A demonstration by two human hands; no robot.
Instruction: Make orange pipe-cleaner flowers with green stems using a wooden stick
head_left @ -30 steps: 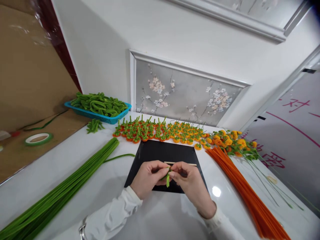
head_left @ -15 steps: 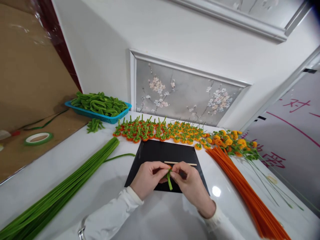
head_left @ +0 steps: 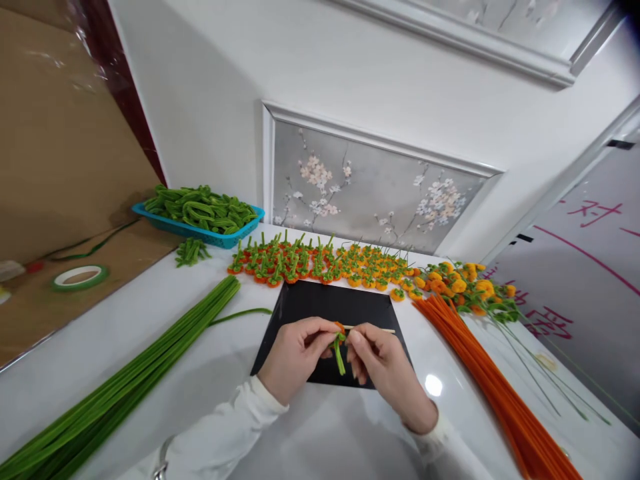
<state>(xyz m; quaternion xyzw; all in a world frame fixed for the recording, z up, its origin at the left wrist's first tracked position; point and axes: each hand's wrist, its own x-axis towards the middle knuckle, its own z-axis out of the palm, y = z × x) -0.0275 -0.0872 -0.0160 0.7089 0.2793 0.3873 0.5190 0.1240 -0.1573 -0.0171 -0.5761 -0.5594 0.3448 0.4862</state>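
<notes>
My left hand (head_left: 295, 353) pinches a small orange pipe-cleaner flower (head_left: 341, 355) with a green stem pointing down towards me. Just to its right is my right hand (head_left: 387, 365), thumb and forefinger pressed together; whether anything is between those fingertips is hidden. Both hands are over a black mat (head_left: 320, 301). A thin pale stick (head_left: 383, 330) lies across the mat behind my right fingers. Beyond the mat stand rows of similar orange flowers (head_left: 274, 281) with green stems, then yellow-orange ones (head_left: 355, 281) to their right.
A blue tray (head_left: 220, 239) of looped green pipe cleaners stands back left, with short green pieces (head_left: 191, 252) before it. Long green pipe cleaners (head_left: 150, 360) lie left, orange ones (head_left: 493, 387) right. Stemmed yellow-orange flowers (head_left: 457, 285) are heaped back right. Green tape (head_left: 80, 277) is far left.
My right fingertips have moved off the flower's green part, slightly to the right, and its other fingers show more. My left hand keeps its pinch; more of the orange flower is visible.
</notes>
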